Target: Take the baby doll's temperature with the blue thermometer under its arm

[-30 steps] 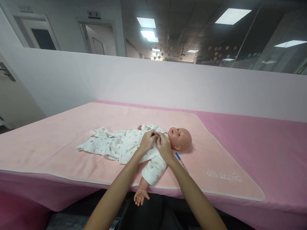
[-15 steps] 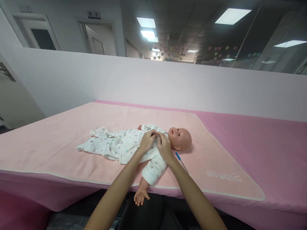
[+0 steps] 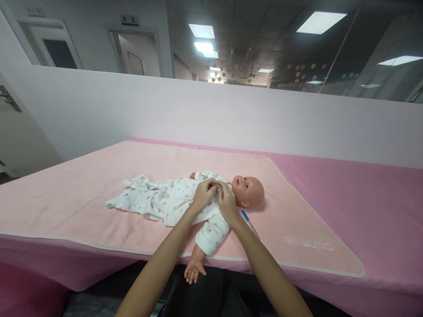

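Observation:
On its back lies a baby doll (image 3: 253,193), its head to the right and one arm hanging over the near table edge. It wears a white patterned baby top (image 3: 185,202) and matching trousers (image 3: 145,200). My left hand (image 3: 204,193) and my right hand (image 3: 226,198) meet at the upper chest, just below the doll's neck. Both are closed, with fingertips pinched on the top's front near the collar. The exact bit of cloth or fastener between the fingers is hidden. Beside the doll's head rests a thermometer (image 3: 250,223) with a blue cap, near my right wrist.
A peach mat (image 3: 82,185) with a pale border covers much of the table, over a pink cloth (image 3: 357,193). Behind it rises a white partition (image 3: 211,114) with glass above. A door with a handle (image 3: 9,99) stands at the left.
My fingertips have shifted very slightly at the collar. The doll, the thermometer and both arms are otherwise in the same place.

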Motion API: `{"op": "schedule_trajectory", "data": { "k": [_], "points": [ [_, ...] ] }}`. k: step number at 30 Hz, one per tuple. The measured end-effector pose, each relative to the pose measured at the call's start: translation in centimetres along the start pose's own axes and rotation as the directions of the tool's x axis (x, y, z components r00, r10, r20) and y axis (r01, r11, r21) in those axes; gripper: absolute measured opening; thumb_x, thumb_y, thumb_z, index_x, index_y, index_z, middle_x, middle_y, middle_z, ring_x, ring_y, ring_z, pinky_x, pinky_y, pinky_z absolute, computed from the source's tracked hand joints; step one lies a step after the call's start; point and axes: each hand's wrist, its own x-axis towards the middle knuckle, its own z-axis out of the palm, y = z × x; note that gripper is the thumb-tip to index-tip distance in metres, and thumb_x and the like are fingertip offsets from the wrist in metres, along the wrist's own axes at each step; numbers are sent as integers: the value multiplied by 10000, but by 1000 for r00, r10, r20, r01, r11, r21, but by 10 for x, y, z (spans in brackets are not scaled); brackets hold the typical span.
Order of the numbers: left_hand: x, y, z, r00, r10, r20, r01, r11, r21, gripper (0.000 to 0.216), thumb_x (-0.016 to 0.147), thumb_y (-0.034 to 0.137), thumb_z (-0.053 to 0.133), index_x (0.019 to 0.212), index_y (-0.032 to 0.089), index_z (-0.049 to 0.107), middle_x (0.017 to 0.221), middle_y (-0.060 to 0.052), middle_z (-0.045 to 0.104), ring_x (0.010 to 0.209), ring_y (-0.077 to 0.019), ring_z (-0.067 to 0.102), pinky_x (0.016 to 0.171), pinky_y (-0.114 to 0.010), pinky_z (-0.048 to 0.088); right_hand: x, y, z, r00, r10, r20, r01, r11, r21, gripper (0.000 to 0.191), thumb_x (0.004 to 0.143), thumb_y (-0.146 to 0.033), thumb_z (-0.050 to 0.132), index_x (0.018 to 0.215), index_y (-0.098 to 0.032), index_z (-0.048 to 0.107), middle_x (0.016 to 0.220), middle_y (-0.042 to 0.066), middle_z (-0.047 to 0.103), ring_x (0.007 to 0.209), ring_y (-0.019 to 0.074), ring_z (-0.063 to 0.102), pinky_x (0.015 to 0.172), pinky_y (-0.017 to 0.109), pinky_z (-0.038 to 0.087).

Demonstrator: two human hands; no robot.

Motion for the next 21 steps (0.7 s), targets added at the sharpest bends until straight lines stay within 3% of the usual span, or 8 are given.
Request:
{"op": "schedule_trajectory", "data": {
  "k": [10,21],
  "points": [
    [-1,3,1,999,-16,-33,14,999,-46,124,657,159,478,754,177,554,739,6,598,707,-131,560,677,-241,443,-1,1,0,1000,12,-26,-12,1000,-21,331,822,-111,327,1073,-176,533,953,69,642,858,175,595,765,286,469],
    [1,2,0,999,-12,-41,8,997,-78,102,635,148,478,731,170,504,697,24,545,657,-112,527,626,-226,423,-1,1,1,998,-58,-24,56,993,-103,373,810,-78,312,1111,-171,511,969,83,632,880,185,594,746,303,487]
  ]
}}
